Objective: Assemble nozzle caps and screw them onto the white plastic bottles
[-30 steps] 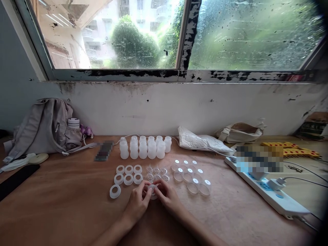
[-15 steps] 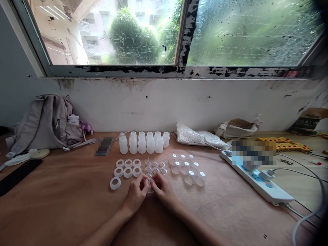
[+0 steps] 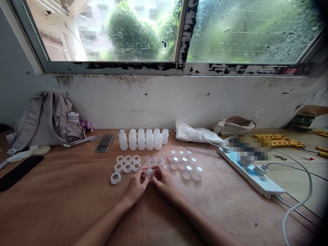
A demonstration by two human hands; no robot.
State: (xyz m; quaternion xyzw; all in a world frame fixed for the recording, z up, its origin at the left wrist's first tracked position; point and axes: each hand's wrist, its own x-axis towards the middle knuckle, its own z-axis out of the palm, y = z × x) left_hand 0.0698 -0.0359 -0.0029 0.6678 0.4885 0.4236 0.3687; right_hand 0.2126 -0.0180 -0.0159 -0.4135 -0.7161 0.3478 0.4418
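My left hand [image 3: 138,181] and my right hand [image 3: 161,179] meet near the middle of the table, their fingertips closed round the rim of a clear bottle nipple [image 3: 149,173]. Its round face is turned toward me; whether a ring surrounds it I cannot tell. Just behind my fingers sit several more clear nipples [image 3: 153,160], partly hidden. To the left stand rows of white translucent collar rings [image 3: 127,167]. On the right lie several clear domed caps [image 3: 186,174] with white round spots.
Several frosted small bottles [image 3: 141,139] stand in rows at the back. A white padded bag [image 3: 187,131] lies beside them. On the right runs a white power strip [image 3: 251,172] with cables. A grey backpack [image 3: 48,119] and a black flat case [image 3: 20,172] are at the left.
My hands have lifted slightly and turned the clear nipple so that its round face shows. The fingers have spread a little wider round its rim. The whole view has shifted slightly.
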